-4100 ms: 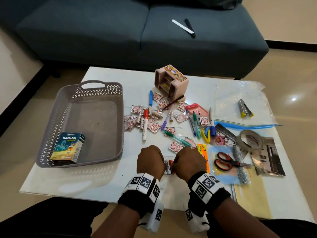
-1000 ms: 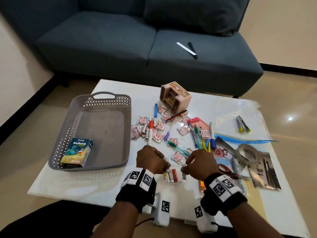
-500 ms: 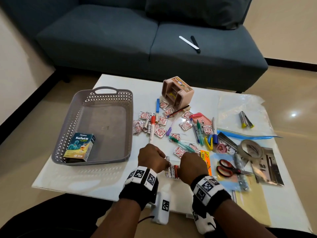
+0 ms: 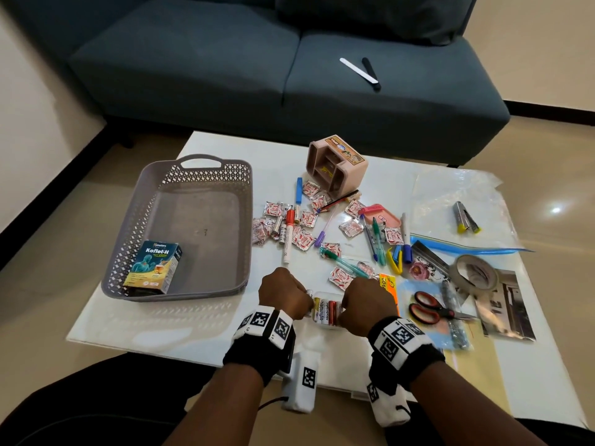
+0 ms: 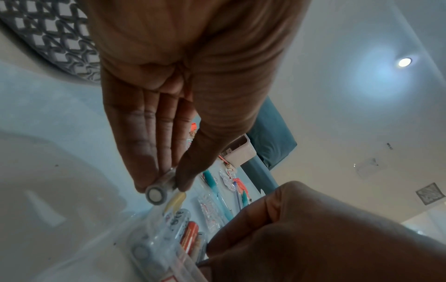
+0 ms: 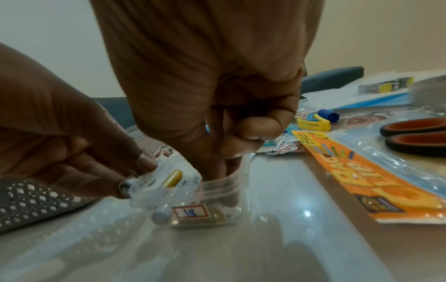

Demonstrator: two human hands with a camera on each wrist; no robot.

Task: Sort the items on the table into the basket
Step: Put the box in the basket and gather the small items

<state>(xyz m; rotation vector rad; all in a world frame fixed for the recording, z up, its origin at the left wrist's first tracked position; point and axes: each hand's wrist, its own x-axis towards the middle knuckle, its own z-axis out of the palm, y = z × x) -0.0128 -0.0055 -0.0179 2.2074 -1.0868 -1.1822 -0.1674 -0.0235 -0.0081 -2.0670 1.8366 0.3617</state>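
A small clear box of batteries (image 4: pixel 326 309) sits near the table's front edge, between my two hands. My left hand (image 4: pixel 283 294) is at its left end and pinches one battery (image 5: pixel 156 194) between thumb and fingers, just above the clear box (image 5: pixel 164 248). My right hand (image 4: pixel 367 304) grips the right end, with fingers dipped inside the clear box (image 6: pixel 217 190) and the thumb curled outside. The grey basket (image 4: pixel 135 226) stands to the left and holds a Koflet-H carton (image 4: pixel 154 267).
Sweets and pens (image 4: pixel 322 226) lie scattered mid-table beside a tipped pink organiser (image 4: pixel 338 165). Red scissors (image 4: pixel 431 309), a tape roll (image 4: pixel 476 275), an orange packet (image 6: pixel 362 181) and a zip bag with a stapler (image 4: pixel 465 217) lie to the right. A sofa stands behind.
Over the last second my right hand moved left, back onto the battery box. My left hand stayed at the box's left end. The basket's contents are the same.
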